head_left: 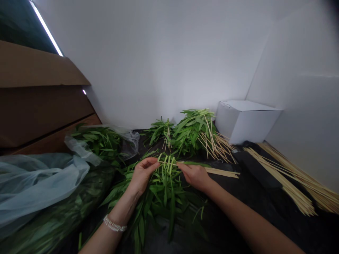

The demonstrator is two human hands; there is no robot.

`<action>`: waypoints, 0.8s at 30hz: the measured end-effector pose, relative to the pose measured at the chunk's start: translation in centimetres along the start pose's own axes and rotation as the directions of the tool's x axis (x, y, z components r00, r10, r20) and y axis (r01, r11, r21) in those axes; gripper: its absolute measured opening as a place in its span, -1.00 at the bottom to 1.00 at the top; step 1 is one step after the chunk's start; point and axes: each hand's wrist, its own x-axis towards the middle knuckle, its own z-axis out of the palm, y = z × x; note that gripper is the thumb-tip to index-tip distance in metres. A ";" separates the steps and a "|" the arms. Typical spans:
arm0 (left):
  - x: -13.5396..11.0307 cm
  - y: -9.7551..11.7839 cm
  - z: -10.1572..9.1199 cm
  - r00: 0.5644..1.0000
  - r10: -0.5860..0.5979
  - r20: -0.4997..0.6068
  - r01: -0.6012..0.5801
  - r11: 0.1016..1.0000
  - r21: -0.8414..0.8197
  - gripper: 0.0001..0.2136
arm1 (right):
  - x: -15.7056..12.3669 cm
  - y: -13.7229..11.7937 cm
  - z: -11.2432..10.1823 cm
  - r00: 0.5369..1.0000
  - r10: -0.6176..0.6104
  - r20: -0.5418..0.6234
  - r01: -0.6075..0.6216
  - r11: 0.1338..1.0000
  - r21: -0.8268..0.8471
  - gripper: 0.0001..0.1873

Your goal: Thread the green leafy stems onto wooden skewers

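Note:
Between my hands runs a thin wooden skewer (172, 164), threaded through several pale green stems (167, 163) side by side. My left hand (144, 173) pinches the skewer's left end, close to the outermost stem. At its other end, my right hand (194, 174) is closed around the skewer, the fingers partly hidden behind the hand. Long leaves (166, 197) hang from the stems toward me, over more loose greens on the dark surface. Just beyond my right hand lies a small bundle of skewers (222, 172).
Skewered greens (194, 130) are piled at the back, beside a white box (249, 120). Long wooden sticks (286, 180) lie at the right with a black block (258, 169). Plastic bags (39, 183) of greens and a cardboard box (39, 109) stand at the left.

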 end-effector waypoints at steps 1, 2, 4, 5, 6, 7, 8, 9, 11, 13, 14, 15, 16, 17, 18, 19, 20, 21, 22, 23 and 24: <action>0.0 0.0 0.0 1.000 0.002 0.001 -0.002 1.000 0.008 -0.75 | 0.0 0.0 0.0 1.000 -0.006 -0.001 0.006 1.000 0.000 -0.60; 0.0 0.0 0.0 1.000 0.006 0.004 -0.006 1.000 0.015 -0.74 | 0.0 0.0 0.0 1.000 -0.011 -0.004 0.011 1.000 0.001 -0.60; 0.0 0.0 0.0 1.000 0.017 0.010 -0.017 1.000 0.022 -0.72 | 0.0 -0.1 0.0 1.000 -0.015 -0.009 0.015 1.000 0.003 -0.59; 0.0 0.0 -0.1 1.000 0.020 0.015 -0.020 0.999 0.026 -0.70 | 0.0 -0.1 0.0 1.000 -0.014 -0.010 0.014 1.000 0.005 -0.59; 0.0 0.0 -0.1 1.000 0.022 0.019 -0.023 0.999 0.030 -0.67 | 0.0 -0.1 0.0 1.000 -0.012 -0.009 0.012 1.000 0.005 -0.59; 0.0 0.0 -0.1 1.000 0.022 0.022 -0.023 0.999 0.033 -0.65 | 0.0 -0.1 0.0 1.000 -0.010 -0.008 0.010 1.000 0.005 -0.59; 0.0 0.0 -0.1 1.000 0.019 0.025 -0.020 0.999 0.036 -0.63 | 0.0 -0.1 0.1 1.000 -0.009 -0.007 0.009 1.000 0.005 -0.59; 0.0 0.1 -0.1 1.000 0.013 0.026 -0.014 0.999 0.039 -0.61 | 0.0 -0.1 0.1 1.000 -0.012 -0.008 0.012 1.000 0.004 -0.58; 0.0 0.2 -0.1 1.000 -0.004 0.031 0.003 0.999 0.038 -0.60 | 0.0 -0.2 0.1 1.000 -0.019 -0.014 0.019 1.000 -0.002 -0.57; 0.0 0.2 -0.1 0.999 -0.021 0.039 0.019 0.999 0.031 -0.60 | 0.0 -0.2 0.1 0.999 -0.024 -0.024 0.024 1.000 -0.011 -0.57; 0.0 0.3 -0.1 0.999 -0.025 0.043 0.024 0.999 0.029 -0.61 | 0.0 -0.2 0.1 0.999 -0.027 -0.027 0.026 1.000 -0.015 -0.57; 0.0 0.3 -0.1 0.998 -0.029 0.048 0.027 0.999 0.029 -0.61 | 0.0 -0.3 0.1 0.999 -0.029 -0.029 0.028 0.999 -0.019 -0.57; 0.0 0.3 -0.1 0.998 -0.032 0.053 0.031 0.999 0.031 -0.62 | 0.0 -0.3 0.1 0.999 -0.032 -0.029 0.031 0.999 -0.021 -0.57; 0.0 0.3 -0.1 0.998 -0.037 0.059 0.035 0.999 0.035 -0.62 | -0.1 -0.3 0.1 0.999 -0.035 -0.028 0.034 0.999 -0.022 -0.57; 0.0 0.3 -0.1 0.997 -0.041 0.066 0.039 0.998 0.041 -0.61 | -0.1 -0.3 0.1 0.999 -0.037 -0.028 0.037 0.999 -0.022 -0.57; -0.1 0.3 -0.1 0.996 -0.048 0.075 0.045 0.998 0.047 -0.61 | -0.1 -0.4 0.1 0.999 -0.039 -0.028 0.038 0.999 -0.022 -0.57; -0.1 0.3 -0.1 0.995 -0.055 0.084 0.051 0.997 0.052 -0.61 | -0.1 -0.4 0.1 0.999 -0.041 -0.031 0.040 0.999 -0.022 -0.57; -0.1 0.3 -0.1 0.994 -0.061 0.093 0.057 0.997 0.055 -0.61 | -0.1 -0.5 0.2 0.998 -0.043 -0.036 0.043 0.999 -0.021 -0.57; -0.1 0.3 -0.1 0.993 -0.068 0.101 0.063 0.996 0.056 -0.61 | -0.1 -0.5 0.3 0.998 -0.047 -0.042 0.046 0.999 -0.020 -0.58; -0.1 0.3 -0.1 0.991 -0.075 0.108 0.069 0.996 0.055 -0.62 | -0.1 -0.5 0.3 0.998 -0.051 -0.048 0.050 0.999 -0.018 -0.58; -0.1 0.3 -0.1 0.990 -0.080 0.115 0.074 0.996 0.054 -0.62 | -0.1 -0.5 0.3 0.997 -0.055 -0.051 0.055 0.998 -0.017 -0.58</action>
